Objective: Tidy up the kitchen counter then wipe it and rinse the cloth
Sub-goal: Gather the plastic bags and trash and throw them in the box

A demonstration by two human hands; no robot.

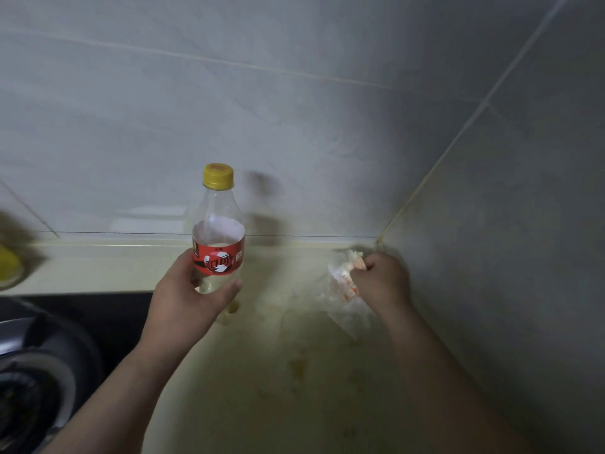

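Note:
My left hand [186,296] grips a clear plastic bottle [217,211] by its lower part. The bottle has a yellow cap and a red label, looks nearly empty, and is held upright above the counter. My right hand [381,278] clutches a crumpled clear plastic bag [343,286] with white and orange bits, near the corner where the two tiled walls meet. The cream counter [278,371] below shows brownish stains and spots.
A black stove with a burner [29,381] lies at the lower left, beside the counter. A yellow object [8,263] sits blurred at the left edge on the back ledge. Grey tiled walls [294,109] close in behind and on the right.

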